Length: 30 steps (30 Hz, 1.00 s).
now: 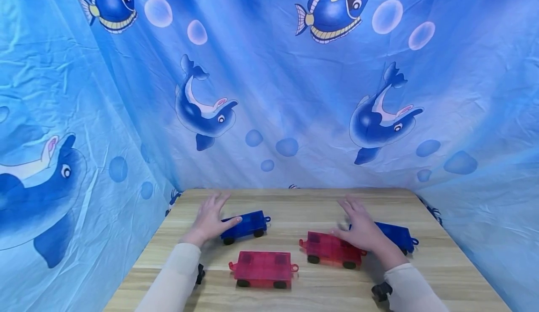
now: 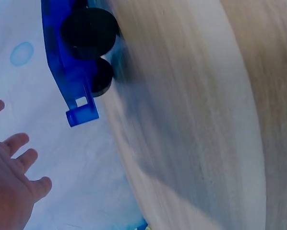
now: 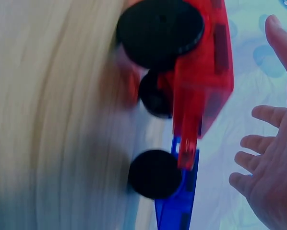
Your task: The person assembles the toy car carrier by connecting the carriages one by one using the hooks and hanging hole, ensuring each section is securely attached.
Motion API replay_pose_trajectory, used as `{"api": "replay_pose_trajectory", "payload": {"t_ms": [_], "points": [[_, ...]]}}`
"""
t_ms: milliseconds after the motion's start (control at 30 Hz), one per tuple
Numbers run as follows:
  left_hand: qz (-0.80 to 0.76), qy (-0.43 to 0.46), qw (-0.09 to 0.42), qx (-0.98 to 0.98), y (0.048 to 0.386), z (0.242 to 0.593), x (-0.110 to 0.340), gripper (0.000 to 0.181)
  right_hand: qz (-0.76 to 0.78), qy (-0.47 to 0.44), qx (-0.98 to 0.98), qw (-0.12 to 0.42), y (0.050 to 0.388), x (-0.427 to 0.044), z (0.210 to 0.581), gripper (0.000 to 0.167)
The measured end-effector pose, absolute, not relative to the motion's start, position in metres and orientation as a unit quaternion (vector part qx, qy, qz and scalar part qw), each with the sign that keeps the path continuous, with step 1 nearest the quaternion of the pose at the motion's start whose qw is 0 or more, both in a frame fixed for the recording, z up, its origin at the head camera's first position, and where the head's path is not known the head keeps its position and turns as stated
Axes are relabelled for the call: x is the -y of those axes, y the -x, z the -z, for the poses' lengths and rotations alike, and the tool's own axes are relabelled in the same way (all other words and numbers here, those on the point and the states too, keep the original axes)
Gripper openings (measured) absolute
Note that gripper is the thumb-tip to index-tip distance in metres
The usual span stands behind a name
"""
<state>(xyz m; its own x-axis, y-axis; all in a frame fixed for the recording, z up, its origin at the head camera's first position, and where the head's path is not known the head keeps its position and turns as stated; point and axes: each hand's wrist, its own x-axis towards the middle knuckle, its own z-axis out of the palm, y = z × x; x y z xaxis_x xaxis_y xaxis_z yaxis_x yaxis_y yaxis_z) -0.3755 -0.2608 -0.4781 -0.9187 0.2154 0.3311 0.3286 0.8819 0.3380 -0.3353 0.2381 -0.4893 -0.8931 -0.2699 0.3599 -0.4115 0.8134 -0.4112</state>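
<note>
Two see-through blue toy train cars and two red ones stand on a wooden table, with black wheels and end couplings. My left hand (image 1: 212, 221), fingers spread, is at the left end of one blue car (image 1: 250, 224); its thumb lies over the car in the head view. The left wrist view shows fingers (image 2: 17, 141) apart from that car's coupling (image 2: 83, 115). My right hand (image 1: 362, 228) is spread above the right end of a red car (image 1: 322, 246), partly hiding the other blue car (image 1: 397, 238) behind. Whether either hand touches a car, I cannot tell.
Nearer the front, the other red car (image 1: 263, 267) stands between my forearms. A black wrist camera (image 1: 382, 292) sits by the right sleeve, another (image 1: 200, 273) by the left. Blue cloth (image 1: 269, 92) with fish and dolphins hangs behind and beside the table (image 1: 294, 199).
</note>
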Motion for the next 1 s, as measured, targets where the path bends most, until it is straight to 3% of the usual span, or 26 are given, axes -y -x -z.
{"api": "replay_pose_trajectory", "payload": {"t_ms": [433, 1000], "points": [[0.252, 0.155, 0.085, 0.951, 0.370, 0.481, 0.247, 0.101, -0.284, -0.203, 0.929, 0.119, 0.330, -0.209, 0.482, 0.102], [0.247, 0.173, 0.062, 0.951, 0.368, 0.482, 0.233, 0.094, -0.289, -0.227, 0.928, 0.057, 0.311, -0.159, 0.472, 0.094]]}}
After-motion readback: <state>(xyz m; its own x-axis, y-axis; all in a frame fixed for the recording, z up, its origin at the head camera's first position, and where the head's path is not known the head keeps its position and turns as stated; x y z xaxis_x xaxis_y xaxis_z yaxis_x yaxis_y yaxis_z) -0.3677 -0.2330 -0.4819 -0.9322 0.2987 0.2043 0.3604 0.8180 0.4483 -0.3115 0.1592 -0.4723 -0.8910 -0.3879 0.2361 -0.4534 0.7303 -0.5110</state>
